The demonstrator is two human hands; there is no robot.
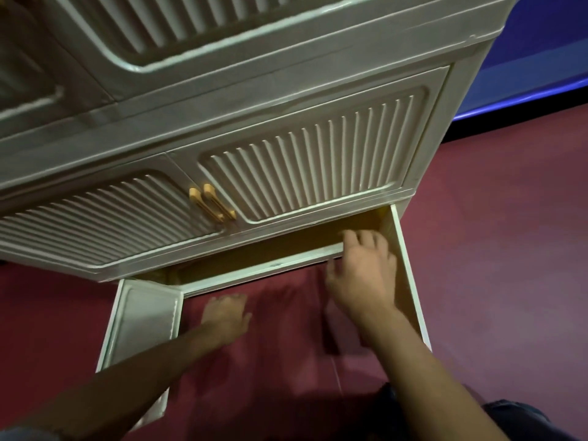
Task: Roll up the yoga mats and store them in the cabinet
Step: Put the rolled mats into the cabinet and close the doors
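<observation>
A white cabinet (222,128) with ribbed doors fills the upper view. Its lowest compartment (286,246) stands open, with one door (143,316) swung out on the left and another (409,268) on the right. My left hand (226,316) reaches low toward the opening, fingers spread, nothing in it. My right hand (362,272) is at the compartment's front ledge on the right, fingers apart and empty. No yoga mat shows in view; the inside of the compartment is mostly hidden.
Two yellow handles (211,202) sit on the shut doors above the opening. Maroon floor (493,249) spreads around the cabinet. A blue wall (547,49) runs at the upper right. My knee in dark cloth (515,418) is at the lower right.
</observation>
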